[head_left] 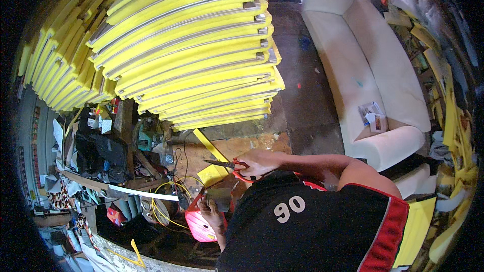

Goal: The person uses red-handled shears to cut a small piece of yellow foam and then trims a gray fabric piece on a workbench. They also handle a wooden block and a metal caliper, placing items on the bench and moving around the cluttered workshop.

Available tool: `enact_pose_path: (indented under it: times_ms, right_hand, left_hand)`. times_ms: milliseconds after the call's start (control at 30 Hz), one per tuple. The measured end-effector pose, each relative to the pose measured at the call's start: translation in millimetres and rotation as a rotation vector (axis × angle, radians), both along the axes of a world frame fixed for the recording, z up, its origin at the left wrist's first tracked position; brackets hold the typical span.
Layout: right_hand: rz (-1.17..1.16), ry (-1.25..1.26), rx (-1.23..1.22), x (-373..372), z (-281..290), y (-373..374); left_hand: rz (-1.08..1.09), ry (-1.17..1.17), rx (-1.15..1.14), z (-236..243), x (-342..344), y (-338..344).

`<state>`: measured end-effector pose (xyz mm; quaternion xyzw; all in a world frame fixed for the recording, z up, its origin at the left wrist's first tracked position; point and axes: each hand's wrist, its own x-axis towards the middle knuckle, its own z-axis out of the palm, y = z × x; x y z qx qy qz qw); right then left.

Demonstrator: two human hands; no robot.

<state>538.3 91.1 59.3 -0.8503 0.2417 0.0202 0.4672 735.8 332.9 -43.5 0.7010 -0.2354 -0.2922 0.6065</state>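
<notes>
My right hand (259, 163) is closed around a pair of scissors (222, 163) with orange-red handles, the dark blades pointing left. Just below the blades lies a flat yellow foam piece (212, 175), and beyond it a narrow yellow foam strip (207, 142). Lower down, close to my body, is my left hand (214, 215), its fingers bent. What they hold, if anything, is too dim to make out. Against that hand stands a pink-red object (199, 225), partly hidden.
Tall stacks of yellow foam-edged panels (196, 55) rise ahead and to the left. A white sofa (348, 55) stands at the right, with papers (374, 119) on its seat. Yellow cable (157, 206) and clutter lie at the left. More yellow foam (416, 229) is at the lower right.
</notes>
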Motion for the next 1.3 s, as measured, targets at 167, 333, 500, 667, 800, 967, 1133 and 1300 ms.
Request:
enact_pose_path:
  times_ms: [167, 333, 500, 667, 800, 967, 1133, 1300]
  right_hand:
    - [-0.016, -0.073, 0.080, 9, 12, -15]
    - [0.095, -0.246, -0.076, 9, 10, -23]
    - [0.093, -0.440, -0.269, 6, -36, -23]
    - [0.008, -0.284, 0.231, -22, 32, -65]
    - [-0.523, 0.102, 0.079, -58, 21, -177]
    - [-1.128, -0.071, -0.194, -183, -13, -373]
    - [-1.059, -0.097, 0.018, -249, 27, -454]
    - [-1.097, 0.193, -0.165, -243, 29, -474]
  left_hand:
    - [-0.065, -0.062, -0.004, 54, -20, -62]
    - [-0.169, 0.336, -0.032, 104, -59, -113]
    - [-0.212, 0.416, 0.047, 83, -66, -141]
    - [-0.062, 0.487, 0.032, 45, -47, -135]
    - [0.092, 0.280, 0.117, 26, -31, -116]
    - [0.087, 0.482, 0.071, 39, -40, -108]
    - [0.112, 0.409, 0.047, 34, -40, -88]
    - [0.218, 0.423, 0.092, 39, -49, -89]
